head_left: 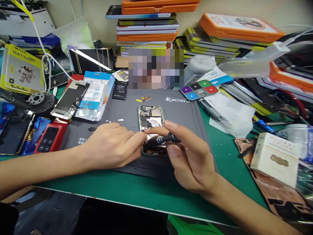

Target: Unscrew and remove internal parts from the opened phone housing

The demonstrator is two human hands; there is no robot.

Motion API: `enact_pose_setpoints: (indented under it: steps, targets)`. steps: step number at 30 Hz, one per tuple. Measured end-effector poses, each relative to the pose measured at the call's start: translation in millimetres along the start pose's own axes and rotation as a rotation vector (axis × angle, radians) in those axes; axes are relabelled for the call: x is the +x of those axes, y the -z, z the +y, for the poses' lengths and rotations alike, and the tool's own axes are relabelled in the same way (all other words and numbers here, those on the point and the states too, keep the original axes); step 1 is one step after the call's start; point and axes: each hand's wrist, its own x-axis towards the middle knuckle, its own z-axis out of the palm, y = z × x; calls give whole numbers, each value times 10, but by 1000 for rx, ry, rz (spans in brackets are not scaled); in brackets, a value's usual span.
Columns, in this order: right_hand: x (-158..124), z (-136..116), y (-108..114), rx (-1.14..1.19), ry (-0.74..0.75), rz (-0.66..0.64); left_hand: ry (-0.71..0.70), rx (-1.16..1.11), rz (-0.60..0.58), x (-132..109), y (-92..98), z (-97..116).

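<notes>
An opened phone body (153,114), its inner parts bare, lies on a dark grey work mat (129,114). My right hand (192,155) holds a dark screwdriver (167,139) between thumb and fingers, pointing left over the lower half of the phone. At the phone's left edge, my left hand (116,143) is closed, thumb and index finger together; what they pinch, if anything, is hidden. The fingertips of both hands nearly meet. Small metal pieces (120,119) lie on the mat beyond my left hand. A black battery (120,90) rests farther back.
A detached screen (69,99) and a red device (52,135) are on the left. Stacked boxes (148,27) stand at the back. Toward the right are a colourful palette (198,89), a white paper (232,112) and a white box (276,158). The green table edge (122,215) runs in front.
</notes>
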Motion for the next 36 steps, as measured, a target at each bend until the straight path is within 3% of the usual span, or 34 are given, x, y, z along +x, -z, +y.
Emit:
enact_pose_setpoints:
  steps: [4, 11, 17, 25, 36]
  targets:
    - [24, -15, -27, -29, -61, 31, -8, 11, -4, -17, -8, -13]
    - [103, -64, -44, -81, 77, 269, -71, 88, 20, -4, -19, -18]
    - [176, -65, -24, -123, 147, 222, -105, 82, -35, -32, -8, -34]
    - [126, -47, -47, -14, 45, 315, -77, 99, -24, -27, -26, -16]
    - [97, -33, -59, 21, -70, 118, -14, 33, -60, -41, -18, -29]
